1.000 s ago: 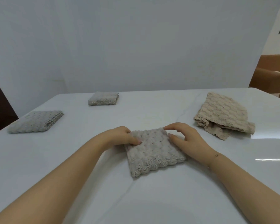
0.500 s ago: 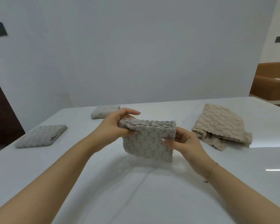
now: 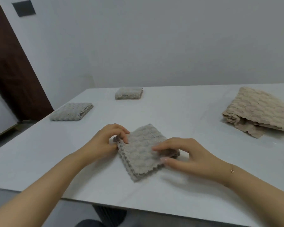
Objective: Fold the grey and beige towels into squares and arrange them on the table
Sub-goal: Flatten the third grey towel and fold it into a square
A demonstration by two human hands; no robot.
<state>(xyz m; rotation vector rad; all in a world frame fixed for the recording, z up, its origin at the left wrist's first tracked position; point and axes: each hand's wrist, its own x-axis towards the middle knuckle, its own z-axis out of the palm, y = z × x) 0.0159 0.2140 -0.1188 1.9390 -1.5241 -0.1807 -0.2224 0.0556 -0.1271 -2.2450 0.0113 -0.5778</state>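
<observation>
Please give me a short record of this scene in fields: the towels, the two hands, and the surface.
held towel: folded grey towel, lying on white table
left hand: pinches its left corner
right hand: pinches its right corner
finished: two folded grey towels, far left
waiting: beige towel, loosely folded, far right

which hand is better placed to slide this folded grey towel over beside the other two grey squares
Left, probably. The left hand already pinches the grey towel at its left corner, on the side facing the two folded squares. The right hand would have to reach across.
</observation>
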